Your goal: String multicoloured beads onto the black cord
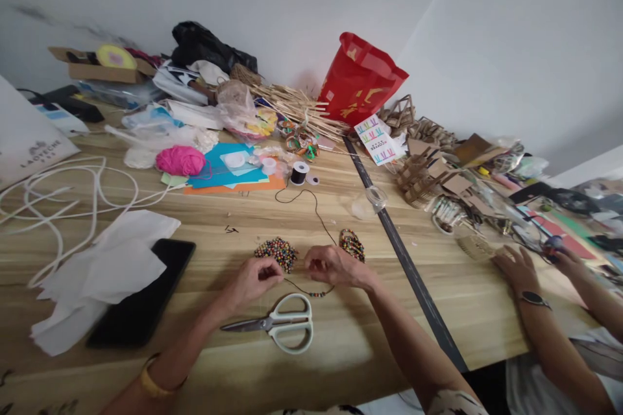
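My left hand [257, 277] is closed in a pinch at the end of a thin black cord [296, 286]. A few small coloured beads [317, 294] are strung on the cord, which sags between my two hands. My right hand [335, 266] is closed with curled fingertips; what they hold is too small to make out. The cord passes by this hand and runs back to a spool [299, 173] of black cord. A heap of loose multicoloured beads [276, 253] lies just beyond my fingers. Right of it sits a coil of strung beads [351, 245].
White-handled scissors [291, 323] lie in front of my hands. At left are a black tablet-like slab [141, 295], white paper [102, 272] and white cord [97, 207]. Craft supplies and a red bag [360, 81] line the back. At right, another person's hands [520, 269] work.
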Tool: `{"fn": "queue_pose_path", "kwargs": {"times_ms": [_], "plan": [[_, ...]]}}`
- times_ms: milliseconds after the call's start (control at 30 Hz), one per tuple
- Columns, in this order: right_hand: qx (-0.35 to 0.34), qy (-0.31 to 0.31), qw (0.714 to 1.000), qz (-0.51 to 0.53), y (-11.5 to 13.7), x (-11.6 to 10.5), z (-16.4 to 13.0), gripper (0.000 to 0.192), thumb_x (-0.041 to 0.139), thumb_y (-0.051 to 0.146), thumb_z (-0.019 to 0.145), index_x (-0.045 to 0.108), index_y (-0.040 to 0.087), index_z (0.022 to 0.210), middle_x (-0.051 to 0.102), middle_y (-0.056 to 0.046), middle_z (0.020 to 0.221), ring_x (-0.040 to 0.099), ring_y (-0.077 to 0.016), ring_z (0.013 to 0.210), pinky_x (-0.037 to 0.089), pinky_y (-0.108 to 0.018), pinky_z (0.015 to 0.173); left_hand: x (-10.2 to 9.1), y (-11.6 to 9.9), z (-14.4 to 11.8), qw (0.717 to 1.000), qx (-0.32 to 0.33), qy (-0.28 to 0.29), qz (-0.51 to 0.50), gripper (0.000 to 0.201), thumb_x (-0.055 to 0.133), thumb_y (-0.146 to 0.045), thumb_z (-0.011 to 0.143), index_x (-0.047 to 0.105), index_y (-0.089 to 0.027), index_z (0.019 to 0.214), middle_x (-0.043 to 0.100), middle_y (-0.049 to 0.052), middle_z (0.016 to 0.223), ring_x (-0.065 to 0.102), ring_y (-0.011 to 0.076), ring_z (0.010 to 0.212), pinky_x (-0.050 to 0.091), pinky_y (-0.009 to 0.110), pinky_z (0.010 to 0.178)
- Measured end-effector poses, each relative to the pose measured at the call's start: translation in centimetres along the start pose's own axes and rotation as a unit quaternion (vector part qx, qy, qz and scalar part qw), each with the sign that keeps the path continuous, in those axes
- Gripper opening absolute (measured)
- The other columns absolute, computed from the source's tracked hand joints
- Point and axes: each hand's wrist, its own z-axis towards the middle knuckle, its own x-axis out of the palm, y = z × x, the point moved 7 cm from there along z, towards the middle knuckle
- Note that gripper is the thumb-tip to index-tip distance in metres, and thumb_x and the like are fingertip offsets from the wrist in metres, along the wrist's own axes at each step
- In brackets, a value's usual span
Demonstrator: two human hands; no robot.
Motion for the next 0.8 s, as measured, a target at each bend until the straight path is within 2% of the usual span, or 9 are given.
{"fn": "queue_pose_path", "kwargs": {"times_ms": [133,300,400,533,800], "plan": [[-0.035,-0.046,0.996,0.070,2.3,1.9,1.2,0.011,0.062,0.024,0.080,0.062,0.017,0.088,0.060,0.001,0.075,0.050,-0.0087,0.060,0.038,-0.017,0.053,-0.1,0.3,0.0,1.000,0.004,-0.008,0.010,0.015,0.057,-0.026,0.073,0.063,-0.014,0.067,0.063,0.002,0.065,0.057,0.0153,0.063,0.043,0.023,0.059],[-0.024,-0.129,0.981,0.142,1.6,4.0,1.3,0.008,0.063,0.020,0.079,0.058,0.016,0.083,0.055,0.003,0.067,0.046,-0.0074,0.054,0.036,-0.016,0.050,-0.3,-0.1,0.0,1.000,0.004,-0.018,0.010,0.013,0.056,-0.024,0.073,0.063,-0.015,0.067,0.064,0.002,0.066,0.057,0.0152,0.065,0.042,0.023,0.061],[-0.044,-0.184,0.975,0.120,1.1,4.5,0.9,0.009,0.059,0.023,0.083,0.057,0.016,0.077,0.055,0.001,0.065,0.048,-0.0090,0.055,0.037,-0.019,0.051,-0.2,0.0,0.0,1.000,-0.001,-0.022,0.018,0.012,0.056,-0.022,0.073,0.064,-0.015,0.067,0.065,0.002,0.066,0.056,0.0149,0.064,0.042,0.023,0.061],[-0.121,-0.200,0.970,0.065,1.7,4.8,0.5,0.007,0.051,0.019,0.087,0.057,0.017,0.083,0.060,-0.004,0.074,0.054,-0.0132,0.068,0.042,-0.023,0.062,0.0,0.4,0.0,0.999,-0.002,-0.025,0.030,0.010,0.056,-0.020,0.072,0.063,-0.016,0.067,0.065,0.001,0.067,0.056,0.0148,0.064,0.042,0.023,0.062],[-0.132,-0.217,0.967,0.029,1.6,4.9,-0.1,0.010,0.048,0.014,0.089,0.057,0.018,0.090,0.061,-0.005,0.081,0.056,-0.0146,0.074,0.044,-0.024,0.065,0.0,0.5,0.2,0.998,-0.013,-0.037,0.046,0.012,0.055,-0.020,0.072,0.061,-0.015,0.064,0.065,0.002,0.065,0.056,0.0148,0.063,0.043,0.023,0.062]]}}
